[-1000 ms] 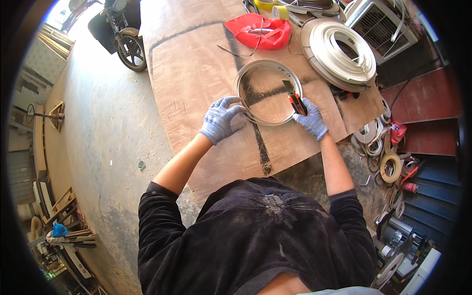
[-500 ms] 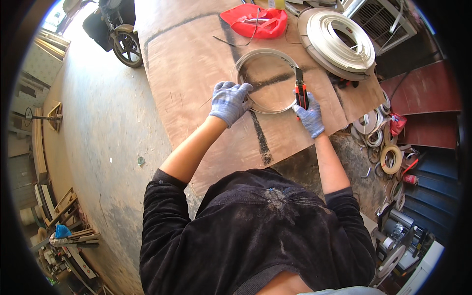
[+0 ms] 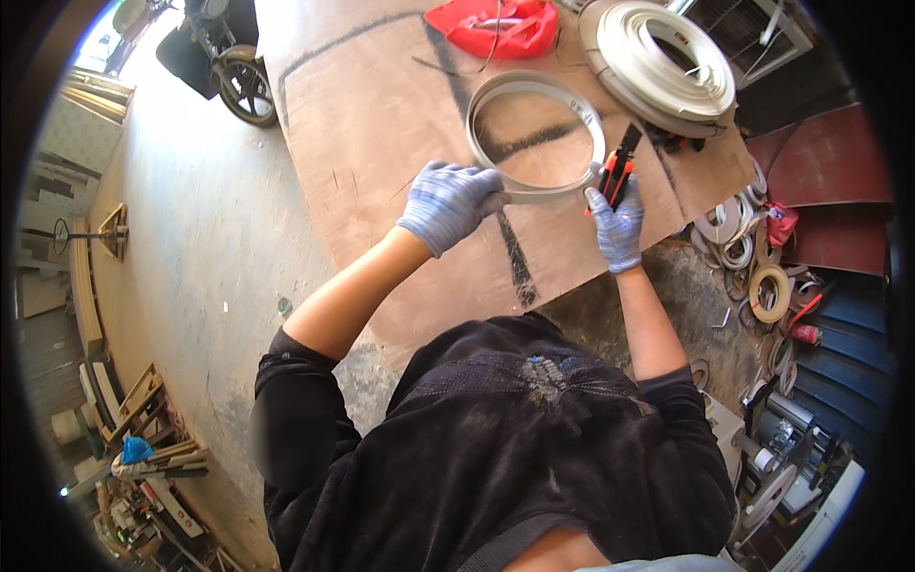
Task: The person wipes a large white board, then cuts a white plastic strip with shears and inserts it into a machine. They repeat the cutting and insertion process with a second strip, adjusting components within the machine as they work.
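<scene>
My left hand (image 3: 448, 202), in a blue-grey knit glove, is closed on the free end of a thin white strip. That strip runs right into a loose coil (image 3: 599, 132), a wide ring over the brown board (image 3: 372, 153). In my right hand (image 3: 620, 227), gloved alike, is a black-and-orange hand cutter (image 3: 621, 164), its black head pointing up and away from me. The right fingers are at the coil's lower right edge; whether they also grip the strip is hard to tell.
A red plastic bag (image 3: 496, 30) lies at the board's far side. Right of it sits a large roll of white strip (image 3: 658, 67). Several smaller rolls (image 3: 767, 294) are gathered beyond the board's right edge. A motorcycle (image 3: 246, 88) stands far left, with wood pieces (image 3: 167, 462) lower left.
My left hand has drawn a length of strip out from the coil. The cutter in my right hand has tilted to the right, and that hand has shifted slightly right.
</scene>
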### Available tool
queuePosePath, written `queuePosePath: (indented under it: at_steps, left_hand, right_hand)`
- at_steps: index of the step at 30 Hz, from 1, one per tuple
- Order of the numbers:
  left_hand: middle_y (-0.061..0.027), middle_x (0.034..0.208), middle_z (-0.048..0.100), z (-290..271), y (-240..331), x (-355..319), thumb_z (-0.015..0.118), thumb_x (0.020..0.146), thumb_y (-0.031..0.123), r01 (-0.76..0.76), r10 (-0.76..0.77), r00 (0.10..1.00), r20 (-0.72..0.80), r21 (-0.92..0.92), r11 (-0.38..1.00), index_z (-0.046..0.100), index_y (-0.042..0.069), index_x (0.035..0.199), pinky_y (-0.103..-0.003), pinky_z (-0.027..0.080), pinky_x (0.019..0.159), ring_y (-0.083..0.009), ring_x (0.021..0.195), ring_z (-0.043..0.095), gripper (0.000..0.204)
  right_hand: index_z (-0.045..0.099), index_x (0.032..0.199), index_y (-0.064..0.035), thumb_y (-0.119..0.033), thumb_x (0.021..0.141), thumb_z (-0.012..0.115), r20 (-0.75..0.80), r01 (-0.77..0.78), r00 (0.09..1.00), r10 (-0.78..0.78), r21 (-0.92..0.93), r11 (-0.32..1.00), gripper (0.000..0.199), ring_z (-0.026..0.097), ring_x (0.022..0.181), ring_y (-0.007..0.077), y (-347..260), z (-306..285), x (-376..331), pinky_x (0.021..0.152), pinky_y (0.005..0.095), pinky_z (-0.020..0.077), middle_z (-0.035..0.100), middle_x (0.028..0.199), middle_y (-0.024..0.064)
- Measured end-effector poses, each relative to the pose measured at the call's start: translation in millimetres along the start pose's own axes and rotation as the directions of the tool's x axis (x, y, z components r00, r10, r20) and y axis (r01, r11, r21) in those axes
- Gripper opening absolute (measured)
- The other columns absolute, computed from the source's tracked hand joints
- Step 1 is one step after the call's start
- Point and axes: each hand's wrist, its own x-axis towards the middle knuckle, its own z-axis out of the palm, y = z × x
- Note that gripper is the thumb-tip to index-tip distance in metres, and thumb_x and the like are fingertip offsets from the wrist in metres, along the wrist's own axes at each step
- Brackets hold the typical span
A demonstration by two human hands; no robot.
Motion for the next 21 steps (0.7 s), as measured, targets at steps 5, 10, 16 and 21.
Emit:
queuePosePath:
  at_steps: [5, 10, 16, 21]
  left_hand:
    - [-0.0127, 0.085, 0.068, 23.0, -9.5, -51.3, 0.055, 0.09, 0.041, 0.636, -0.556, 0.763, 0.33, -0.23, 0.737, 0.065, 0.014, 0.095, -0.041, 0.05, 0.074, -0.0328, 0.082, 0.065, 0.03]
    - [-0.0123, 0.088, 0.069, 40.1, -19.2, -59.0, 0.055, 0.089, 0.04, 0.685, -0.624, 0.724, 0.292, -0.2, 0.701, 0.065, 0.015, 0.096, -0.042, 0.049, 0.077, -0.0327, 0.085, 0.064, 0.028]
    - [-0.0127, 0.09, 0.069, 37.7, -17.7, -51.4, 0.055, 0.089, 0.04, 0.713, -0.641, 0.69, 0.337, -0.161, 0.683, 0.066, 0.015, 0.095, -0.041, 0.049, 0.078, -0.032, 0.086, 0.065, 0.028]
    - [-0.0111, 0.089, 0.069, 39.1, -11.2, -49.1, 0.057, 0.088, 0.038, 0.749, -0.687, 0.655, 0.314, -0.154, 0.644, 0.066, 0.014, 0.094, -0.041, 0.049, 0.077, -0.0311, 0.086, 0.065, 0.026]
  right_hand:
    - [0.053, 0.122, -0.0063, -0.012, 0.088, 0.063, 0.178, 0.082, 0.983, -0.037, -0.254, 0.964, 0.036, 0.066, 0.083, 0.0182, -23.4, 29.4, -38.5, 0.074, 0.0316, 0.0518, 0.067, 0.1, 0.0089]
    - [0.048, 0.13, -0.0159, -0.016, 0.084, 0.057, 0.46, 0.276, 0.864, 0.205, -0.773, 0.572, 0.047, 0.065, 0.08, 0.0305, -31.7, 50.0, -55.4, 0.071, 0.0425, 0.0456, 0.067, 0.097, 0.0132]
    - [0.041, 0.138, -0.0166, -0.018, 0.087, 0.051, 0.487, 0.41, 0.781, 0.392, -0.872, 0.267, 0.052, 0.064, 0.07, 0.0272, -31.3, 69.8, -56.4, 0.069, 0.0432, 0.0433, 0.065, 0.091, 0.0092]
    - [0.039, 0.141, -0.0177, -0.023, 0.089, 0.051, 0.451, 0.433, 0.709, 0.542, -0.885, 0.17, 0.053, 0.065, 0.071, 0.0277, -39.6, 80.4, -52.0, 0.068, 0.0435, 0.045, 0.067, 0.082, 0.0109]
